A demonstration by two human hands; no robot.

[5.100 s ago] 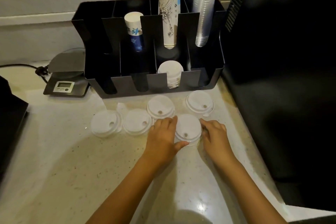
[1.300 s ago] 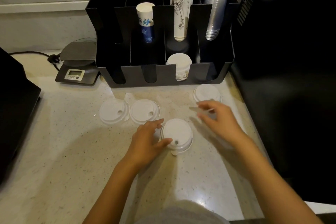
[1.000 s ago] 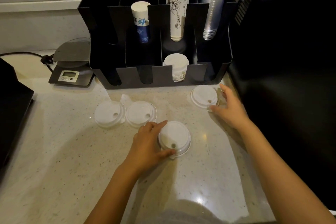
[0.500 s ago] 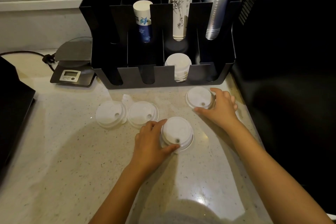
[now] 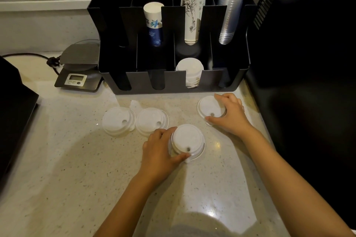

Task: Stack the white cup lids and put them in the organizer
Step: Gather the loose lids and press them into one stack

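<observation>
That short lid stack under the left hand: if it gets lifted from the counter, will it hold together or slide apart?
Probably holds: the lid stack looks nested, rims aligned. It is likely light, thin plastic, so a hard squeeze from the left hand could flex it. The glossy counter may let it skid if pushed.

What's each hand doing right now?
Left hand: closed on the lid stack on the counter.
Right hand: closed around the single lid near the organizer.

On the counter point(image 5: 57, 159), the organizer point(image 5: 173, 82) stands at twelve o'clock, a scale point(image 5: 77, 75) beside it at ten. Two lids point(image 5: 117, 121) point(image 5: 151, 121) lie touching at eleven; a stack point(image 5: 187, 140) sits centrally, another lid point(image 5: 209, 107) at one o'clock.
</observation>
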